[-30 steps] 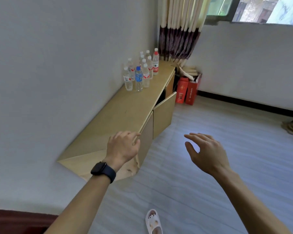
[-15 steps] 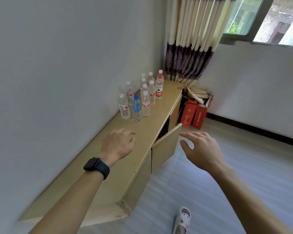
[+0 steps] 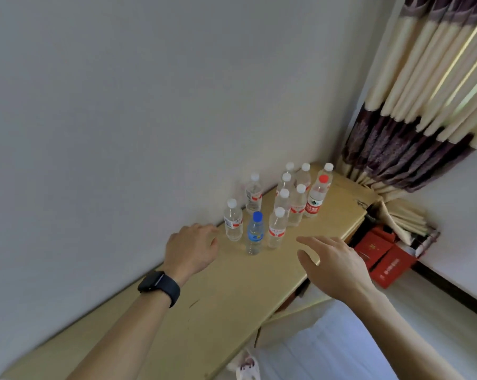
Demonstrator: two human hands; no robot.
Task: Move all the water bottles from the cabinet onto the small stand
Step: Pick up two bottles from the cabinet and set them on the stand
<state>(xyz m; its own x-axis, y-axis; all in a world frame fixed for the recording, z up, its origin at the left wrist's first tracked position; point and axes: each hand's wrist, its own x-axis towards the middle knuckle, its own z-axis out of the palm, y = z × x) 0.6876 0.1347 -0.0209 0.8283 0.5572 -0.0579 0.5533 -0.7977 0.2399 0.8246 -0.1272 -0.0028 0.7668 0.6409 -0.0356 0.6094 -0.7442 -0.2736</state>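
Bottles (image 3: 297,207) upright on bench (image 3: 218,297) by wall; left hand (image 3: 192,249) and right hand (image 3: 333,266) empty, fingers loose, hovering just near them.

Rear water bottles (image 3: 304,175) are partly hidden by nearer ones; the cabinet (image 3: 204,311) runs off the bottom edge.

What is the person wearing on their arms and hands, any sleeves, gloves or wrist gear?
Both forearms are bare to the frame edge; no gloves. The left hand has a black smartwatch on its wrist: rounded rectangular face, wide black band. The right hand and its wrist show nothing worn.
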